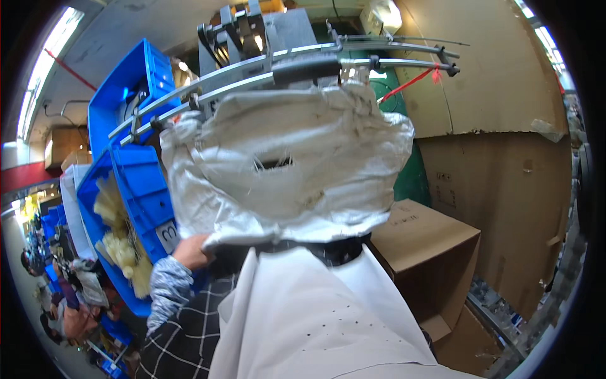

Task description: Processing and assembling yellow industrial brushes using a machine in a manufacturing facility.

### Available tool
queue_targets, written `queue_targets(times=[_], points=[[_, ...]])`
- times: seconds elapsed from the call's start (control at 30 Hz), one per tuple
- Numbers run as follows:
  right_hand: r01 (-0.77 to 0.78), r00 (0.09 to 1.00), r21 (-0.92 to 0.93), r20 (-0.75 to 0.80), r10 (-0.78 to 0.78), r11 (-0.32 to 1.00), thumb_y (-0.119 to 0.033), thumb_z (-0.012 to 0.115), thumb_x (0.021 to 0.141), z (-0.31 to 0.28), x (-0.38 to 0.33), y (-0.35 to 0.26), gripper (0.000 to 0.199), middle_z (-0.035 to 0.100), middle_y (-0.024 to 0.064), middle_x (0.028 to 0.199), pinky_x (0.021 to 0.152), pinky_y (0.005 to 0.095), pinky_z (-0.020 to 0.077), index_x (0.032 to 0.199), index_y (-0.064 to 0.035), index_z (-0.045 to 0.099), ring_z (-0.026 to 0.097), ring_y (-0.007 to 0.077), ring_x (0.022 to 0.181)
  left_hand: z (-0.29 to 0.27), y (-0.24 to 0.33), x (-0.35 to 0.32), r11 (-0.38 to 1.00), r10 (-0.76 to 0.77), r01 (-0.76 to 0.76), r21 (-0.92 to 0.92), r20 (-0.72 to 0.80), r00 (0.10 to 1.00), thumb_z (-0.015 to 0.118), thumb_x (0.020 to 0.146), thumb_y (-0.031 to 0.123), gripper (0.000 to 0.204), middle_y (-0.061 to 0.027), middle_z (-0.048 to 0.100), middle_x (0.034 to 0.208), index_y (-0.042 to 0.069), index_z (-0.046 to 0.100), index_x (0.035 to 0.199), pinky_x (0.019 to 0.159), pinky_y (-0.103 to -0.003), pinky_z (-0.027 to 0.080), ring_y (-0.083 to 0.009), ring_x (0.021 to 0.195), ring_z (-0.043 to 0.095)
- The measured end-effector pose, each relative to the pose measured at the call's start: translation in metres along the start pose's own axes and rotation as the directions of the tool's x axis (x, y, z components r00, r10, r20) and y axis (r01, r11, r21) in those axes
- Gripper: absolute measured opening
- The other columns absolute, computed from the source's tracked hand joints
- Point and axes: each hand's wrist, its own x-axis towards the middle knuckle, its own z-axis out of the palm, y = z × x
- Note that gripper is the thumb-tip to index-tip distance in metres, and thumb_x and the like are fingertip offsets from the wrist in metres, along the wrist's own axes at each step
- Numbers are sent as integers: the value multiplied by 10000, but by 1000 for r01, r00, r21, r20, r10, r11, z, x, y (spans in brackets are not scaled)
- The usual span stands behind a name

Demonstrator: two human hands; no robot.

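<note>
A crumpled white sheet (297, 145), woven or plastic by its look, is spread in front of me below the metal rails, with a small torn slit near its middle. My left hand (192, 251) is at the sheet's lower left corner, its fingers closed on the edge and partly hidden by it. A grey patterned sleeve covers that wrist. My right hand does not show. Between the sheet and my pale apron (315, 303) runs a dark strip (341, 251).
Left of the sheet stand a blue bin (142, 183) with yellowish pieces and another blue bin (104, 114) behind it. Metal rails (240, 82) cross beyond the sheet. An open cardboard box (429, 234) stands at right, before large cardboard panels (499, 189). People (82, 303) are at far left.
</note>
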Motion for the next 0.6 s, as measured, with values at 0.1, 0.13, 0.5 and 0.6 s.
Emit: queue_targets(times=[0.1,0.13,0.5,0.6], points=[[77,996,-88,42,-73,993,-264,474,773,-11,1,-18,351,509,139,1007,808,323,373,1031,-27,469,493,230,899,-26,6,-28,968,-189,172,185,76,979,540,557,90,391,-157,565,800,125,539,946,719,-364,415,-326,800,524],[115,992,-138,74,-105,984,-268,475,770,-12,2,-25,354,510,137,1008,808,325,374,1032,-31,473,494,231,898,-22,0,-38,977,-175,170,128,33,984,535,548,85,411,-158,562,815,138,538,955,720,-363,414,-328,810,520],[182,572,-546,735,363,818,-310,492,750,-143,-25,-150,376,538,110,980,770,309,410,1012,-41,516,516,218,876,83,-107,-13,913,-199,44,-407,-347,916,538,661,28,197,-135,573,788,33,546,857,700,-306,410,-235,781,545],[236,728,402,530,-435,885,-270,444,808,-198,17,-182,298,539,77,828,724,288,427,887,9,511,528,150,775,51,-96,-8,930,7,-16,-367,-24,1000,627,607,86,483,-119,508,998,49,434,1048,750,-313,391,-217,903,481]])
